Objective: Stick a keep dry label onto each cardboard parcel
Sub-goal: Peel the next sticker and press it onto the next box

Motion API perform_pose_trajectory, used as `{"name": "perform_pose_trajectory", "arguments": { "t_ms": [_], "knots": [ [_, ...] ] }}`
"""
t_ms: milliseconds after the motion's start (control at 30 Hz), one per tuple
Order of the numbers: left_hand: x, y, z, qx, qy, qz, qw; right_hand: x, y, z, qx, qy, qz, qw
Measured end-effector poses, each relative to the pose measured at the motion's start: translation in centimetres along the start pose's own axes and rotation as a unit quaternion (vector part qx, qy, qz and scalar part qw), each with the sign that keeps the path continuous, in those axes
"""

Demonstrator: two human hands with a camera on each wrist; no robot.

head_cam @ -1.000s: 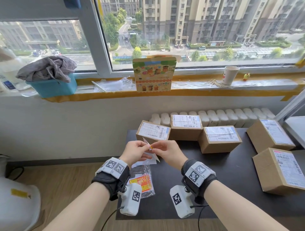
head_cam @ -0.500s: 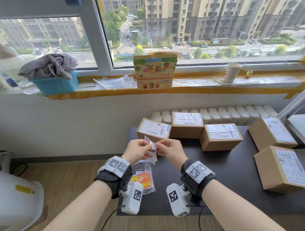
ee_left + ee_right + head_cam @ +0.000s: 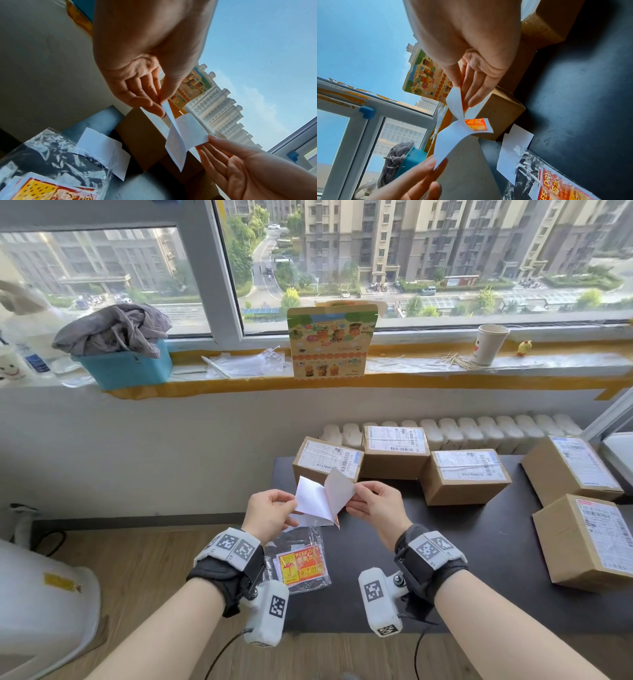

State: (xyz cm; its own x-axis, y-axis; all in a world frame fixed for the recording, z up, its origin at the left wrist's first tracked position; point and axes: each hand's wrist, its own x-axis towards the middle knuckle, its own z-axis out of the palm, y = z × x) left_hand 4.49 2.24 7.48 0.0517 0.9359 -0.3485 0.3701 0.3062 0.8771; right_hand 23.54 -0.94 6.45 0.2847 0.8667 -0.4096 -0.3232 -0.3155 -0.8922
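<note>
The dark surface [image 3: 479,542] carries five parcels [image 3: 462,474], from twelve o'clock round to three of the hands. Each top shows only a white shipping slip, with no keep-dry sticker in sight, so as far as I can see all five remain. A bag [image 3: 301,563] of spare labels lies at six o'clock. Above it, the left hand [image 3: 270,517] pinches the white backing [image 3: 310,496] while the right hand [image 3: 380,506] pinches the label [image 3: 339,491], peeled most of the way apart and joined only at the bottom edge.
</note>
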Motion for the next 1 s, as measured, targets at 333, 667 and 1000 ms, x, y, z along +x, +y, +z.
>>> {"name": "perform_pose_trajectory", "arguments": {
  "t_ms": [333,667,1000],
  "knots": [
    [0.8,-4.0,-1.1,0.006,0.021,-0.039,0.999,-0.6,0.7,-1.2,-0.004,0.062,-0.022,0.998],
    [5.2,-6.4,0.3,-0.031,0.021,-0.112,0.993,0.1,1.8,-3.1,-0.045,0.108,0.011,0.993],
    [8.5,-7.8,1.9,0.004,-0.01,-0.137,0.991,0.5,3.9,-4.2,-0.085,0.137,0.044,0.986]
  ]
}}
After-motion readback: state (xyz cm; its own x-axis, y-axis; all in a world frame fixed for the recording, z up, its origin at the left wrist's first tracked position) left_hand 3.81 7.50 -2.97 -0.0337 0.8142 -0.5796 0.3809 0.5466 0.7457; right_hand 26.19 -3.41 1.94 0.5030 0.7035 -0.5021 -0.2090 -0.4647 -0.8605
